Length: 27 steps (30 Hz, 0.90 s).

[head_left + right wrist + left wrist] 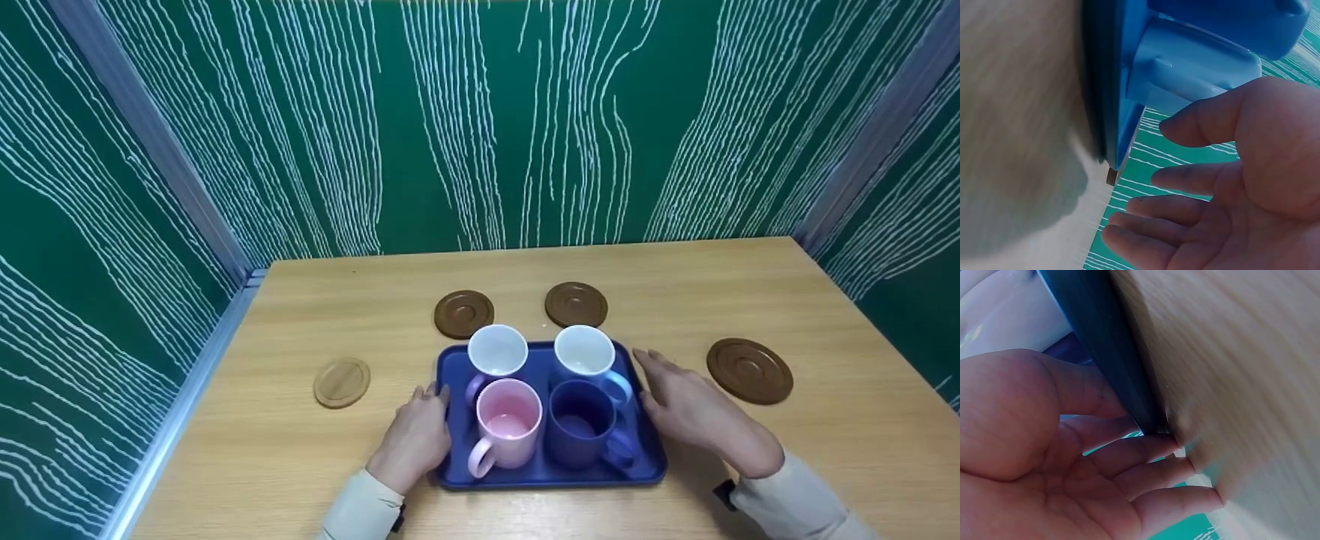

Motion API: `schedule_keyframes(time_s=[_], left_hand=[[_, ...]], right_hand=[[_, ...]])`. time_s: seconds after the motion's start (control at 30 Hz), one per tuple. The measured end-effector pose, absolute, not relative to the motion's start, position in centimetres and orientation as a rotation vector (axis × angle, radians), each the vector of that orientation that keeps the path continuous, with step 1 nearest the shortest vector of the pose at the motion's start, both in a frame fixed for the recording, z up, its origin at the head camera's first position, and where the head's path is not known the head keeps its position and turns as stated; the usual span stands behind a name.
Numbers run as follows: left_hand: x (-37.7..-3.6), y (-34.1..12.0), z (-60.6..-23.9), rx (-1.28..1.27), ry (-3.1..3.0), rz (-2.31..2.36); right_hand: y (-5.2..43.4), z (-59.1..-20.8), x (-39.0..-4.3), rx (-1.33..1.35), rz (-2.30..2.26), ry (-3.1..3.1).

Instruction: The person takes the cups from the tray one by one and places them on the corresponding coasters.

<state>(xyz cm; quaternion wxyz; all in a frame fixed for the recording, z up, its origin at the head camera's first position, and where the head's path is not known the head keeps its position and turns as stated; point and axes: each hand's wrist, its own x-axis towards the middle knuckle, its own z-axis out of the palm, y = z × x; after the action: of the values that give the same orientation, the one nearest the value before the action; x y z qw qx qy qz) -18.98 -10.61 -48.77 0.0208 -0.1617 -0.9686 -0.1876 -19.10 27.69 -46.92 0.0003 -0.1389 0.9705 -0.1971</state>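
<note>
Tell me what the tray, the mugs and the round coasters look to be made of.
Tray: likely moulded plastic, uniform blue, rounded rim, slight sheen. Mugs, such as the pink mug: probably glazed ceramic, glossy with thick walls. Dark coasters: brown with turned rings, wood or plastic, unclear. Pale coaster: apparently light wood or bamboo.

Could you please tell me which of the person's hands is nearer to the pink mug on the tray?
Left. The left hand rests at the tray's left edge, right beside the pink mug; the right hand is beyond the dark blue mug, at the right edge.
</note>
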Motion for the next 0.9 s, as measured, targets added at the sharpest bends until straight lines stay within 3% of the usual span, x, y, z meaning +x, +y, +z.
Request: schedule_keyframes(time_s=[0.9], left_hand=[[-19.1, -10.5, -48.8, -0.493, -3.024, -0.582]], right_hand=[[27.1, -49.2, -18.2, -0.541, -0.562, 3.063]])
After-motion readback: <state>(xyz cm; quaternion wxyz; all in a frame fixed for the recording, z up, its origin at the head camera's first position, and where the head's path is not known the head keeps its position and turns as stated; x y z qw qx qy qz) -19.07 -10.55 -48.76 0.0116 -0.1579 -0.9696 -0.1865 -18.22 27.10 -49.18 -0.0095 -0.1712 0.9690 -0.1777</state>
